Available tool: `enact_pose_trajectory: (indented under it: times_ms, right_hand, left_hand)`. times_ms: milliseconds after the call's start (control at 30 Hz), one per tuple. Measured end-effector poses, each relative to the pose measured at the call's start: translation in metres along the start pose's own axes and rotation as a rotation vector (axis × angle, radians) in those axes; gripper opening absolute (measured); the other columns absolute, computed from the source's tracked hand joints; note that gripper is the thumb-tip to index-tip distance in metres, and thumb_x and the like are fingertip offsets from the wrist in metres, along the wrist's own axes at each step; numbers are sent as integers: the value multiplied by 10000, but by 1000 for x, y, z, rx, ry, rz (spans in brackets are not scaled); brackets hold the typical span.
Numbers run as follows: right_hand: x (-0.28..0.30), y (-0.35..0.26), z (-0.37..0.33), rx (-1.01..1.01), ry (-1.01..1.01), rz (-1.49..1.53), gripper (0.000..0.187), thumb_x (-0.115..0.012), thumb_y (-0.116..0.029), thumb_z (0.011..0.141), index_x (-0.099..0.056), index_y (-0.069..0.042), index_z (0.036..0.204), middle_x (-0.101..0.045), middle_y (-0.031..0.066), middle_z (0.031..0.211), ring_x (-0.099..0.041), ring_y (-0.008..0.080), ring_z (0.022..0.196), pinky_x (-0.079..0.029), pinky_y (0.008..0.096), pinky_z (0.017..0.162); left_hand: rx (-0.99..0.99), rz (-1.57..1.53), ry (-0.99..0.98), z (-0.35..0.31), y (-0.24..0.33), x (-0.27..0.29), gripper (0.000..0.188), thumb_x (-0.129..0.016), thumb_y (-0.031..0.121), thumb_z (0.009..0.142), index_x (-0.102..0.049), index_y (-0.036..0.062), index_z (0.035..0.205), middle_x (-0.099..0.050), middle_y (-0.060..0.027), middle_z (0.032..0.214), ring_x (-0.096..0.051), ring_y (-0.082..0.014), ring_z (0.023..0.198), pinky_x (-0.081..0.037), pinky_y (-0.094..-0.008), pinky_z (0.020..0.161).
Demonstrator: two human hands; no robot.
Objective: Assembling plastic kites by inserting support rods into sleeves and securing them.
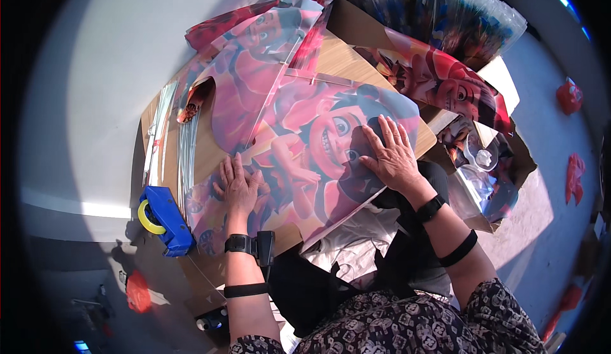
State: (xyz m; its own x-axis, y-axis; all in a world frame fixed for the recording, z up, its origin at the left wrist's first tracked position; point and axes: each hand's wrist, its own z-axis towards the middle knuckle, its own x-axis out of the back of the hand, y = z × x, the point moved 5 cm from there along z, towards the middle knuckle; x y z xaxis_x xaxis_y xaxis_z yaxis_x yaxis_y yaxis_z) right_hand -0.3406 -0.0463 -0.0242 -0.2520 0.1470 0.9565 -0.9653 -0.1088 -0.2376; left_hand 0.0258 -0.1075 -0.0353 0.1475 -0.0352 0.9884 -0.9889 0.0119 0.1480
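A thin, slightly see-through sheet (299, 131) printed with a cartoon character lies spread over the wooden table, its near edge hanging past the table toward my lap. My left hand (238, 187) rests on its left part with the fingers spread. On the right part, over the printed face, my right hand (391, 156) lies flat, fingers stretched out. Neither hand grips anything. Another printed sheet (254, 61) is folded back in a rounded fold at the far left, partly over the first one. A thin strip (315, 77) crosses the sheet's far edge.
Left of the sheet are bundled thin white rods (186, 156) and a blue tape dispenser (172, 226) with yellow tape. A red printed sheet (445, 80) hangs over the table's far right. Boxes hold plastic-wrapped items (439, 16) and a clear cup (478, 153). Red bags (569, 96) lie on the floor.
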Motion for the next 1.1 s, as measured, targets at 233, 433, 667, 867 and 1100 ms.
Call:
enact_pose_trajectory:
  times_ms: [233, 433, 667, 867, 1100]
  right_hand:
    - [-10, -48, -20, 93, 18, 44, 684, -582, -473, 891, -411, -144, 1466, -290, 262, 1527, -231, 382, 1452, -138, 518, 1185]
    - [-17, -76, -25, 134, -31, 84, 644, -509, -489, 936, -366, -191, 1489, -260, 211, 1558, -214, 364, 1461, -106, 521, 1192]
    - [-9, -50, -14, 141, -20, 85, 665, -547, -517, 901, -391, -222, 1476, -309, 204, 1533, -230, 355, 1455, -132, 494, 1191]
    - [-4, -37, -23, 148, -23, 77, 685, -567, -479, 901, -378, -177, 1486, -285, 194, 1550, -224, 349, 1459, -125, 500, 1190]
    - [-5, -51, -21, 175, -3, 82, 670, -553, -481, 908, -388, -163, 1475, -282, 205, 1548, -222, 354, 1460, -111, 507, 1192]
  left_hand:
    - [-6, -46, 122, -46, 46, 17, 703, -605, 351, 926, -285, 130, 1512, -216, -149, 1589, -164, -362, 1477, -181, -708, 1083]
    - [-78, 48, 74, -80, 61, -4, 681, -537, 387, 948, -264, 172, 1535, -240, -144, 1589, -182, -346, 1477, -156, -690, 1102]
    - [65, 28, 152, -44, -7, -5, 715, -588, 471, 912, -334, 143, 1494, -306, -126, 1553, -261, -324, 1444, -220, -667, 1090]
    - [185, -62, 82, 15, -49, 34, 593, -788, 293, 773, -551, 177, 1305, -498, -47, 1336, -395, -318, 1311, -359, -601, 1007]
    - [85, -37, -112, 47, -89, 37, 249, -800, 245, 756, -673, 143, 944, -573, -27, 1110, -500, -306, 1173, -407, -497, 1004]
